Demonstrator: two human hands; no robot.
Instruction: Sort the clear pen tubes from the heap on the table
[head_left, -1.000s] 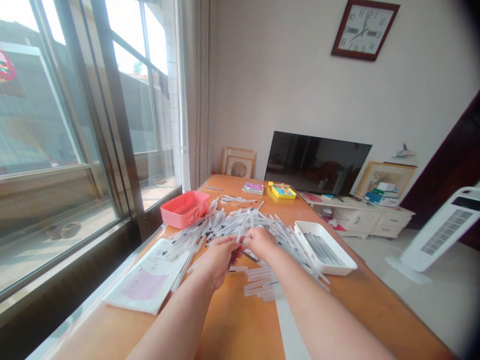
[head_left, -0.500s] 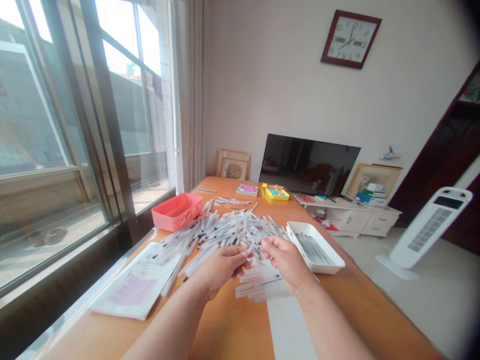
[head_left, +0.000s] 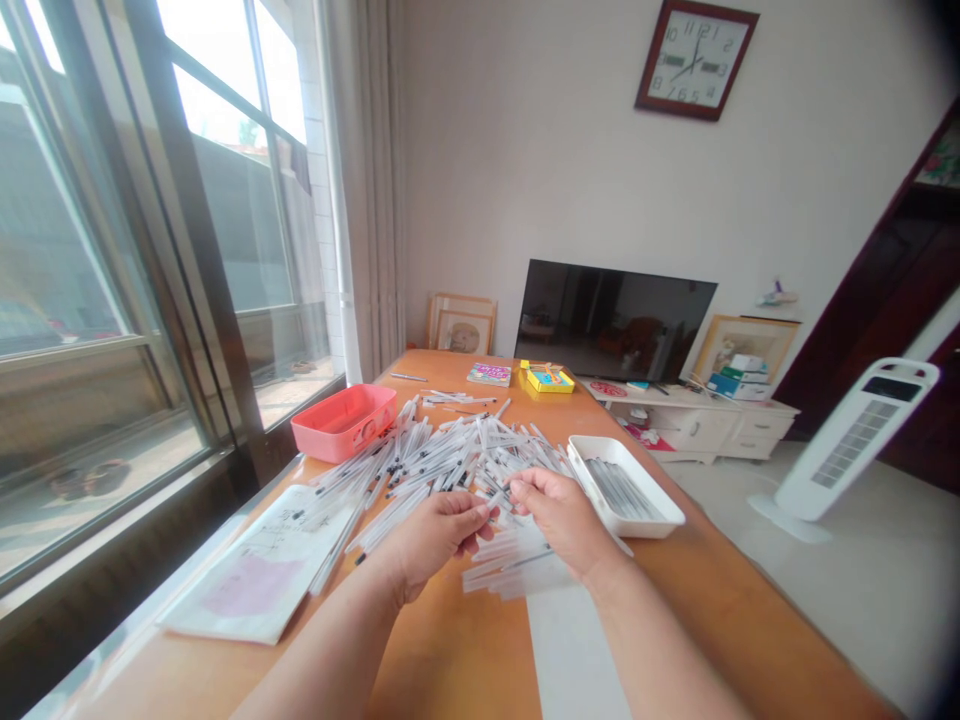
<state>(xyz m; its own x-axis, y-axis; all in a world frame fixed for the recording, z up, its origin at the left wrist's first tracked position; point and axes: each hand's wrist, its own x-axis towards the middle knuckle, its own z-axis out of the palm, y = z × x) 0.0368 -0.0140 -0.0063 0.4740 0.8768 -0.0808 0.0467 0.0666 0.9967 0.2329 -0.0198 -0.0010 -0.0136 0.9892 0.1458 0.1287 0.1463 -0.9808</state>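
A big heap of clear pen barrels with black tips point(head_left: 442, 450) covers the middle of the orange wooden table point(head_left: 450, 650). Both my hands hover at its near edge, close together. My left hand point(head_left: 435, 535) has its fingers curled around a clear pen part. My right hand point(head_left: 559, 515) pinches the other end of what looks like the same thin pen piece between thumb and fingers. Several clear tubes point(head_left: 510, 565) lie loose just below my right hand.
A pink box point(head_left: 341, 422) stands at the heap's left, a white tray point(head_left: 626, 490) with pens at its right. Papers point(head_left: 259, 565) lie near the left edge. Small colourful boxes point(head_left: 547, 378) sit at the far end. A television, white cabinet and white tower fan point(head_left: 847, 450) stand beyond.
My hands have drawn back from the heap toward me and slightly apart, now holding a pen piece between them. The camera has shifted a little, moving the scene leftward.
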